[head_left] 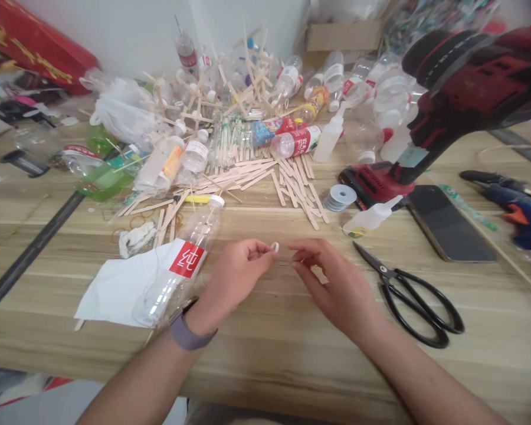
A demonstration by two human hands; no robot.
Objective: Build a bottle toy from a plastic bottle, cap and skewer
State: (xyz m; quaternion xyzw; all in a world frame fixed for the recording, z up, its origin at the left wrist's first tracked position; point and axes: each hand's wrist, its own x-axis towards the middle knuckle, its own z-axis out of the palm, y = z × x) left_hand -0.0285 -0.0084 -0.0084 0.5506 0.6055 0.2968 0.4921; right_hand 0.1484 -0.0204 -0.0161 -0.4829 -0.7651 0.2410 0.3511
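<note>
My left hand (243,265), with a watch on its wrist, pinches a small white ring-like piece (275,247) between thumb and fingertips. Just to its right, my right hand (325,274) hovers over the table with its index finger stretched toward the piece and its thumb lower; the fingertips are slightly blurred and nothing shows between them. A clear plastic bottle (159,295) with a red label lies left of my left hand, partly over a white paper sheet (110,289). Black-handled scissors (396,274) lie right of my right hand, blades partly apart.
Wooden sticks (252,174) lie heaped beyond my hands, with several plastic bottles (294,141) behind. To the right are a spool (340,198), a glue bottle (371,217), a phone (451,224), a red power tool (460,100) and a blue glue gun (524,212).
</note>
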